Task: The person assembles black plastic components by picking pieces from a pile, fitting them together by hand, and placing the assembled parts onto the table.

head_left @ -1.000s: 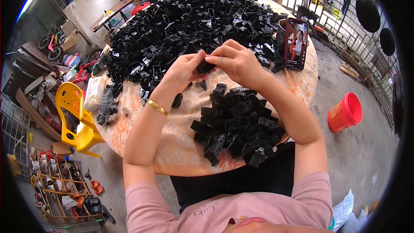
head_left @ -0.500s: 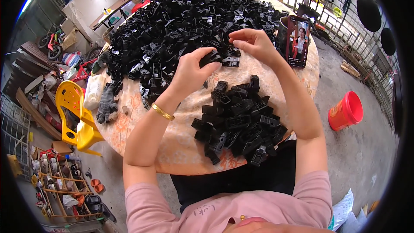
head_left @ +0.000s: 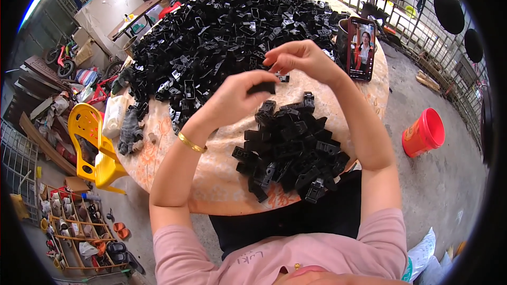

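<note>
My left hand is closed around a black plastic part, held between thumb and fingers above the table. Just beyond it, my right hand hangs with its fingertips pinched together close to that part; whatever they hold is too small and dark to make out. A wide heap of similar black plastic parts covers the far side of the round table. Between my forearms, near the table's front edge, lies a smaller pile of black parts.
A patterned cloth covers the table. A phone leans upright at the right, against a dark container. Grey gloves lie at the left edge, near a yellow chair. A red bucket stands on the floor at right.
My right hand has moved left and slightly nearer, from the edge of the heap to beside my left hand. My left hand has turned and come slightly nearer, still holding the black part.
</note>
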Available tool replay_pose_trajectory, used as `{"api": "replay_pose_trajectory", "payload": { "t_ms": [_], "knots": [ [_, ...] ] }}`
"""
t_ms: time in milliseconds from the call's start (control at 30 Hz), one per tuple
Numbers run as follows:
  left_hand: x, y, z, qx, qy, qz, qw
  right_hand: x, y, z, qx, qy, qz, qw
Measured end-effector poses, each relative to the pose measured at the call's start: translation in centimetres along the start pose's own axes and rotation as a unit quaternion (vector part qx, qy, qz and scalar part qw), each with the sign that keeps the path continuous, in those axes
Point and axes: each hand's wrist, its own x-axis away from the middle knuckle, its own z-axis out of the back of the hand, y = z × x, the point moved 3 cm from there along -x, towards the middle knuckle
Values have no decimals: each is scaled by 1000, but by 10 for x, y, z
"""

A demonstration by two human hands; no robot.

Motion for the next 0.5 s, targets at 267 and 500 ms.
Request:
{"api": "replay_pose_trajectory", "payload": {
  "t_ms": [267,500],
  "knots": [
    [-6,-12,9,-115,13,-41,992,0,33,7,577,13,-13,816],
    [-11,-73,-1,-332,174,10,927,-4,39,0,445,62,0,893]
  ]
}}
